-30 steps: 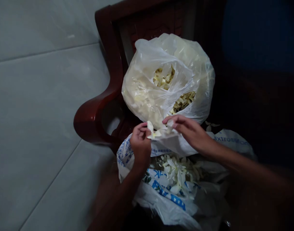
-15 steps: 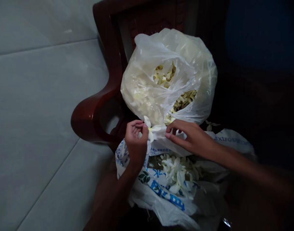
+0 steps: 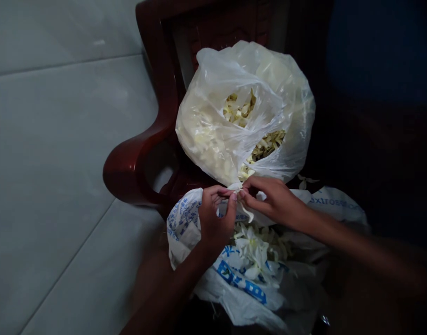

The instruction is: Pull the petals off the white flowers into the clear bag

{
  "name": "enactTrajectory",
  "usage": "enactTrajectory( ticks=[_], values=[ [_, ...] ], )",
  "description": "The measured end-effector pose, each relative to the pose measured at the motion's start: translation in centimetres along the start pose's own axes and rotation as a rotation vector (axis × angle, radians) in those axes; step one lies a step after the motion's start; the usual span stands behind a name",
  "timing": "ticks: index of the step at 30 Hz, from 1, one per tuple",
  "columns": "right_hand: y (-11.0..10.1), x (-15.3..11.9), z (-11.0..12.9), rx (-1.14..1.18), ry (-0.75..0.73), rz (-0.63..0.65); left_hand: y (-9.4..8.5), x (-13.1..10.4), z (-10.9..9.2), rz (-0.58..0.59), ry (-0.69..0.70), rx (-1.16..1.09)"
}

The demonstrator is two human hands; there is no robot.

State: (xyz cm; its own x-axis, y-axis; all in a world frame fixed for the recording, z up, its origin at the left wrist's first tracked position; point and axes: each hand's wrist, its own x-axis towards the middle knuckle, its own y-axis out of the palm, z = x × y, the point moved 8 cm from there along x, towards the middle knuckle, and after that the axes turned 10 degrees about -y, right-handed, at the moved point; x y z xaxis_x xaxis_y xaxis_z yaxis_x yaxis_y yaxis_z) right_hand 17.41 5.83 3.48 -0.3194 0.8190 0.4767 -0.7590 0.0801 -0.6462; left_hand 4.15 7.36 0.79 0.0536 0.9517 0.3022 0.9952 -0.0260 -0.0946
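Observation:
A white flower (image 3: pixel 236 187) with long petals is pinched between the fingertips of my left hand (image 3: pixel 218 211). The fingers of my right hand (image 3: pixel 269 197) are pressed together on the flower's right side, touching it. Just beyond my hands stands a large translucent plastic bag (image 3: pixel 202 135) with yellowish-white petals showing through two openings. Below my hands lies an open white bag (image 3: pixel 234 298) with blue print, and a pile of white flowers (image 3: pixel 255 251) rests in it.
The bags are on a dark red wooden chair, whose curved armrest (image 3: pixel 129 167) is at the left. Grey floor tiles (image 3: pixel 59 153) spread beyond it. A loose flower (image 3: pixel 304 181) lies right of the large bag. The right side is very dark.
My left hand has moved right with the flower, up to my right hand. The fingertips of both hands now meet at the flower, where a gap was before.

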Motion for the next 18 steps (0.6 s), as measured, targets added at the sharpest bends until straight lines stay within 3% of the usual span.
enactTrajectory(
  ticks=[3, 7, 11, 14, 16, 18],
  values=[
    [-0.3, -0.2, 0.9, -0.059, -0.059, -0.013, -0.8, 1.0, 0.0, -0.067, -0.037, -0.031],
    [-3.0, -0.5, 1.5, -0.15, -0.074, -0.25, -4.1, 3.4, 0.8, -0.291, -0.061, -0.16],
    [-4.6, -1.0, 1.9, -0.116, -0.098, -0.457, -4.5, 4.3, 1.8, -0.27, -0.139, -0.262],
    [-4.6, -1.5, 3.1, -0.104, -0.216, -0.542, -4.0, 4.1, 2.5, -0.232, -0.198, -0.345],
    [-4.7, -1.9, 3.9, -0.078, -0.288, -0.578, -5.0, 4.6, 3.1, -0.287, -0.206, -0.384],
    [-5.6, -2.4, 3.8, -0.026, -0.268, -0.662, -7.0, 5.5, 4.4, -0.425, -0.248, -0.421]
  ],
)
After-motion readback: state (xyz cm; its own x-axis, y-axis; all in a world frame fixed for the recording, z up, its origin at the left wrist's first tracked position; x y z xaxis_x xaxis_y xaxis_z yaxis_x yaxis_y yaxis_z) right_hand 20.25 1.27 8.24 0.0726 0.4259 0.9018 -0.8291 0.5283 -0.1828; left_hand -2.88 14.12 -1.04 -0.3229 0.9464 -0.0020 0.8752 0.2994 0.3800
